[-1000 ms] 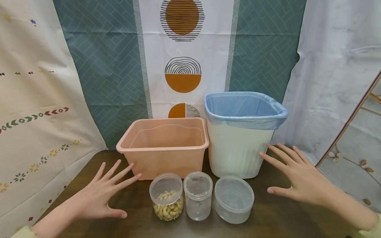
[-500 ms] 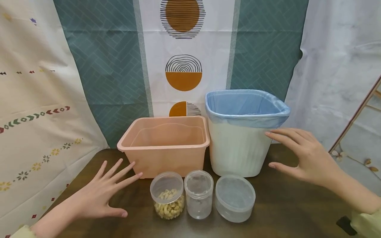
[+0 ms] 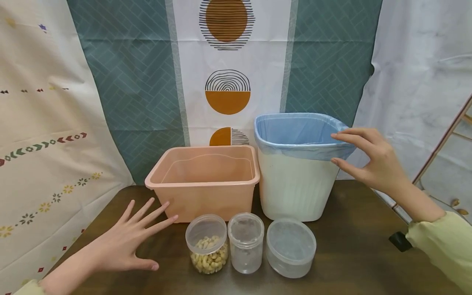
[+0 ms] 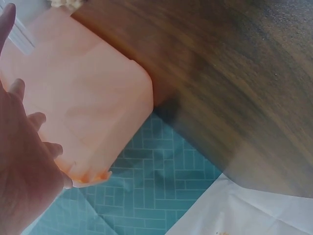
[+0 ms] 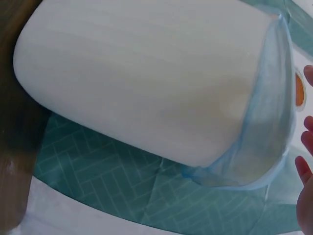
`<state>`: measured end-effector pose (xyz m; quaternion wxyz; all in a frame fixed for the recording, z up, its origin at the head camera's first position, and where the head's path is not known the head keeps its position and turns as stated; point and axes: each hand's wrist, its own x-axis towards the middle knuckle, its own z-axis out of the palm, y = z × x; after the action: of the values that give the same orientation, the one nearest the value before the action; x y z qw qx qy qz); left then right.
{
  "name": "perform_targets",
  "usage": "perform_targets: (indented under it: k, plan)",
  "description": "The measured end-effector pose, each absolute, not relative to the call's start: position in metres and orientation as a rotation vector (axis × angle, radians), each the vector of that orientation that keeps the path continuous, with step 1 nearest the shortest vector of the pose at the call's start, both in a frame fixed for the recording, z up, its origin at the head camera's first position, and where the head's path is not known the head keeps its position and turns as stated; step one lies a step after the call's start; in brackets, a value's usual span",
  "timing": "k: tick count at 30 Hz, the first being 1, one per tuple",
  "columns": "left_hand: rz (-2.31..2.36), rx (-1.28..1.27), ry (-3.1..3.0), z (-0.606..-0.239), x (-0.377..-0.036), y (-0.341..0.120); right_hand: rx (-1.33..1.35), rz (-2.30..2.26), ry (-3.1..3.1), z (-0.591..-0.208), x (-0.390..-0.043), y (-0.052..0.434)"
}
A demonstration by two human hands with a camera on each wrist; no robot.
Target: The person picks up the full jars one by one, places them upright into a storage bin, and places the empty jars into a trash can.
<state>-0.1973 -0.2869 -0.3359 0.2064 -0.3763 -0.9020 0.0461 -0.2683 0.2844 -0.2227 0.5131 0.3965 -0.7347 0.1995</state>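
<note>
My left hand [image 3: 127,243] is spread with its fingers apart, over the table in front of the pink plastic tub [image 3: 206,200]. Nothing is held in it. Level with the rim of the white trash bin [image 3: 295,186] is my right hand [image 3: 376,162], thumb and fingers parted, close to the right front corner of the blue bin liner [image 3: 302,151]. In the right wrist view the fingertips [image 5: 305,137] stand apart from that liner. Between the hands stand a clear jar of cashews [image 3: 209,256], a narrow clear jar [image 3: 246,246] and a low round clear container [image 3: 290,248].
The containers stand on a dark wooden table [image 3: 354,246]. A green and white patterned cloth [image 3: 136,82] hangs behind, cream cloth [image 3: 44,110] at left and marbled grey-white cloth [image 3: 405,82] at right. A small black object [image 3: 400,241] sits by my right sleeve [image 3: 440,246].
My right hand has risen from beside the bin's lower side to the height of its liner, its fingers drawing closer together. The left hand stays in place.
</note>
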Motion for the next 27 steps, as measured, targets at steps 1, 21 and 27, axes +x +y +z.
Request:
perform_targets:
  k: [1,21,27]
  plan:
    - [0.131,-1.049,-2.512,-0.336,-0.197,-0.287,0.952,0.493,-1.763,-0.223,-0.272,0.285]
    - [0.119,-1.066,-2.537,-0.33,-0.2,-0.283,0.872,0.779,-1.687,-0.236,-0.277,0.258]
    - [0.082,-1.071,-2.585,-0.317,-0.204,-0.275,0.798,0.906,-1.7,-0.238,-0.278,0.253]
